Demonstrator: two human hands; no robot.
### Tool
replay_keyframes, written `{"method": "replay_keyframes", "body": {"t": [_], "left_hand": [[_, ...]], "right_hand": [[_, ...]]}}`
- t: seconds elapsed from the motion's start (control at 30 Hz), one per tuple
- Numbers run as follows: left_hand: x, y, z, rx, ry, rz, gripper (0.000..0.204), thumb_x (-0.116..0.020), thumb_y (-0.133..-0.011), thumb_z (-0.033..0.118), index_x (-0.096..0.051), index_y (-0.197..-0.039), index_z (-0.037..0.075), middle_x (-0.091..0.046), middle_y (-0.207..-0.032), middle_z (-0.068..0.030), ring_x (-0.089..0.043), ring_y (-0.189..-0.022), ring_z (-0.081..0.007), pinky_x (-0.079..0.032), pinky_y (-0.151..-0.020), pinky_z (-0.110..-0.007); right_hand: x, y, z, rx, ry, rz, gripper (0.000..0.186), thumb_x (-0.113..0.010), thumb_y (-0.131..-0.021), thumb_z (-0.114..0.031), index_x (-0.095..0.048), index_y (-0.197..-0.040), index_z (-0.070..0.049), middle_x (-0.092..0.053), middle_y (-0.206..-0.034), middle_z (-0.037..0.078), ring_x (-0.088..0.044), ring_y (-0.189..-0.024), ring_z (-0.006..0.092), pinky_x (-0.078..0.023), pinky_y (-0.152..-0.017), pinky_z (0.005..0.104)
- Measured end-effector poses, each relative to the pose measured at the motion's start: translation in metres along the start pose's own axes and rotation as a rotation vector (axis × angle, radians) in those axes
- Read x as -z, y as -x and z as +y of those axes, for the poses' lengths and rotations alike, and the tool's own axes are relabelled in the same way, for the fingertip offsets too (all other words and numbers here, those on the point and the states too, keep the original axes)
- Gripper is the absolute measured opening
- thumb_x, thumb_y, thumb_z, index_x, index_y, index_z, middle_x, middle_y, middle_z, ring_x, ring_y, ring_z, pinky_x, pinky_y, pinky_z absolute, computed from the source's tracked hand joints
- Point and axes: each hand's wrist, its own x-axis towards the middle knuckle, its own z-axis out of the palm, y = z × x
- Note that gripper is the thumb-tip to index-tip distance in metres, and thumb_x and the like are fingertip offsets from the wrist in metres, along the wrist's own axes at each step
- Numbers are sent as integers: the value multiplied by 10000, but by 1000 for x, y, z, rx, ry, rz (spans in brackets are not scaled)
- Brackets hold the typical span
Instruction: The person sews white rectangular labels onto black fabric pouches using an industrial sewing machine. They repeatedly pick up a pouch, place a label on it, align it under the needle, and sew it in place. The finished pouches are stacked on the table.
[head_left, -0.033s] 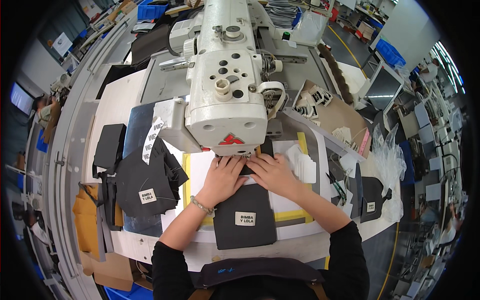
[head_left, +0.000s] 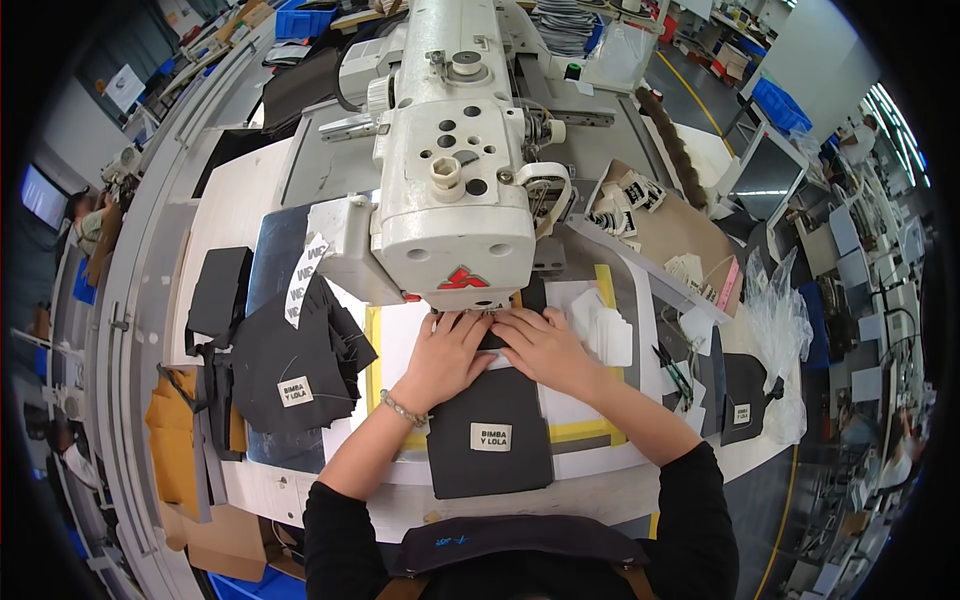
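Observation:
Under the head of a white industrial sewing machine (head_left: 455,225), both my hands lie on a dark fabric piece (head_left: 493,341). My left hand (head_left: 445,352) rests on its left side, fingers stretched forward and flat. From the right, my right hand (head_left: 545,348) presses down likewise, its fingers extended toward the left fingertips. The machine head partly hides a pale label and the fingertips. Nearer to me, a dark grey panel (head_left: 475,475) with a sewn cream label (head_left: 491,437) lies flat, apart from my fingers.
To the left sits a pile of dark panels (head_left: 275,350), with a dark block-shaped stack (head_left: 220,290) behind it. A cardboard tray of labels (head_left: 675,245), white paper pieces (head_left: 608,338), snips (head_left: 675,372) and a clear plastic bag (head_left: 780,335) are on the right.

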Motion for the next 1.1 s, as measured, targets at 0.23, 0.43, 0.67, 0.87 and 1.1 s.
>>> {"method": "replay_keyframes", "body": {"t": [0.23, 0.43, 0.67, 0.87, 1.1], "left_hand": [[-4, 12, -22, 36, 213, -24, 600, -664, -842, 406, -525, -1301, 45, -557, -1283, -112, -480, -1217, -279, -336, -1039, -468], [-2, 11, -25, 95, 91, -60, 699, -648, -847, 469, -497, -1333, -11, -519, -1313, -149, -446, -1254, -317, -278, -1104, -497], [-5, 8, -18, 111, 1, -16, 731, -645, -835, 494, -500, -1333, -22, -499, -1341, -144, -437, -1278, -305, -266, -1113, -502], [-4, 10, -15, 137, -75, 3, 734, -630, -833, 522, -516, -1325, -11, -523, -1332, -126, -439, -1293, -283, -232, -1137, -508], [-9, 13, -12, 180, -159, -1, 725, -614, -836, 549, -548, -1305, -1, -540, -1330, -105, -429, -1312, -274, -210, -1144, -517]], "right_hand": [[-2, -2, 7, -14, -135, -102, 460, -617, -895, -280, -527, -1301, -83, -542, -1343, 66, -502, -1225, 191, -346, -995, 407], [-1, -5, 12, 17, -143, -116, 486, -609, -895, -291, -523, -1322, -75, -497, -1402, 75, -471, -1262, 191, -336, -1008, 416], [0, -2, 20, 26, -136, -133, 506, -620, -883, -300, -529, -1335, -89, -484, -1426, 67, -471, -1275, 187, -328, -1041, 435], [-1, -1, 20, 15, -146, -146, 525, -619, -884, -305, -517, -1358, -103, -476, -1443, 60, -467, -1288, 175, -329, -1044, 443], [-2, -2, 20, 6, -153, -147, 534, -627, -877, -305, -517, -1363, -112, -475, -1449, 51, -457, -1298, 164, -337, -1025, 442]]}}
